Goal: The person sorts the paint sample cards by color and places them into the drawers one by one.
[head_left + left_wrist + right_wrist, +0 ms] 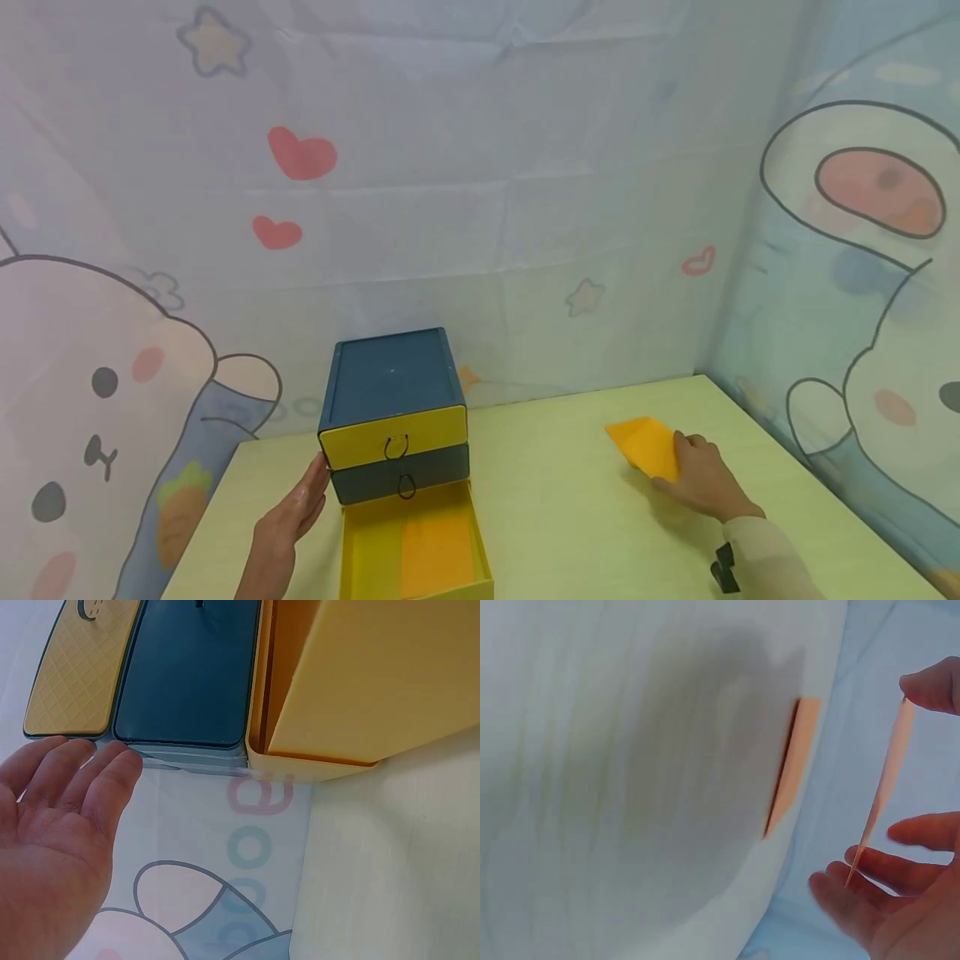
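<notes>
My right hand [701, 479] holds a thin orange sheet [647, 446] by its edges above the right of the table. In the right wrist view the thumb is at one end of the sheet [885, 780] and fingertips at the other. A second flat orange piece [793, 765] lies on the table beyond it. My left hand [288, 512], fingers extended, has its fingertips at the left side of a small drawer unit [393, 379]. Its bottom yellow drawer [367, 550] is pulled out, with an orange sheet [437, 554] lying in its right part.
The unit has a dark blue top, a yellow upper drawer [431, 429] and a dark middle drawer [442, 467], both closed, with black loop pulls. A cartoon-printed cloth [510, 208] hangs behind and beside the pale table [555, 500]. A black strap piece [723, 569] sits at the right sleeve.
</notes>
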The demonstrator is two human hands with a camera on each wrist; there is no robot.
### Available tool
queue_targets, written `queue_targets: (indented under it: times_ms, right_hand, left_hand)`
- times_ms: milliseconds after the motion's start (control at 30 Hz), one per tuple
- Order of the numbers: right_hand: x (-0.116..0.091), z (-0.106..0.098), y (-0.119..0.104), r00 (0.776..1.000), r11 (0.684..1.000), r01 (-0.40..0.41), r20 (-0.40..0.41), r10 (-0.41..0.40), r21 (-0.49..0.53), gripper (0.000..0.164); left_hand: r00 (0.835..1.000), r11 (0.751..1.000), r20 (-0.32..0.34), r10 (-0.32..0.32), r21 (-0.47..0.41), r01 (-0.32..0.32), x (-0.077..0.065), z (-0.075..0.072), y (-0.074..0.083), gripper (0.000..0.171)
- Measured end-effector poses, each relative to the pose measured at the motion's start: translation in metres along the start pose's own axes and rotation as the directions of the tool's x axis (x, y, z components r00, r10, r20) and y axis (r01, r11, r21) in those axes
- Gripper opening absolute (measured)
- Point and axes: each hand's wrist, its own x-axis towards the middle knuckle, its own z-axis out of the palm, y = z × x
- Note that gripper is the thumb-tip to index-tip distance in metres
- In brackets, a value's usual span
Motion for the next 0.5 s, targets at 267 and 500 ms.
queue_targets:
  times_ms: [267,500]
  right_hand:
    - [0.004,-0.003,-0.052,0.991,0.991,0.115,-0.062,-0.120,-0.069,0.080]
    - [0.005,0.001,-0.090,0.969,0.968,0.232,-0.068,-0.239,-0.100,0.079]
  left_hand:
    - [1.000,1.000,0.003,0.005,-0.011,-0.005,-0.001,0.000,-0.001,0.056]
    - [1.000,1.000,-0.002,0.026,0.002,-0.026,-0.001,0.000,0.000,0.054]
